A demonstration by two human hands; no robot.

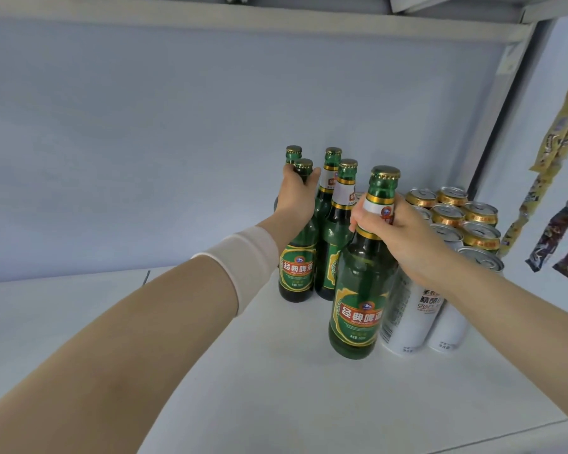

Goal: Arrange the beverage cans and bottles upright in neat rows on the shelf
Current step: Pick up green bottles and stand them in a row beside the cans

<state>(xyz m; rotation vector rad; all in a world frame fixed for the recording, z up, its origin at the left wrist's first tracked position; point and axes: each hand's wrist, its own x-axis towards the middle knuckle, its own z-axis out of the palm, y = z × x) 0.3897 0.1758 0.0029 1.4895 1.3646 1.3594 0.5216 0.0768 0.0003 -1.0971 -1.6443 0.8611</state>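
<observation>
Several green glass beer bottles stand upright on the white shelf [210,371]. My left hand [295,198] grips the neck of the front-left bottle [297,270], with another bottle [293,154] behind it. My right hand [391,231] grips the neck of the nearest bottle [358,306], which stands in front of the others. Two more bottles [338,204] stand between them toward the back. To the right, white cans with gold rims [450,217] stand upright in rows.
A pale blue back wall [177,142] closes the shelf, with a grey upper shelf edge [243,21] above. A metal upright [505,109] stands at the right, and snack packets [558,142] hang beyond it. Bare shelf surface lies to the left.
</observation>
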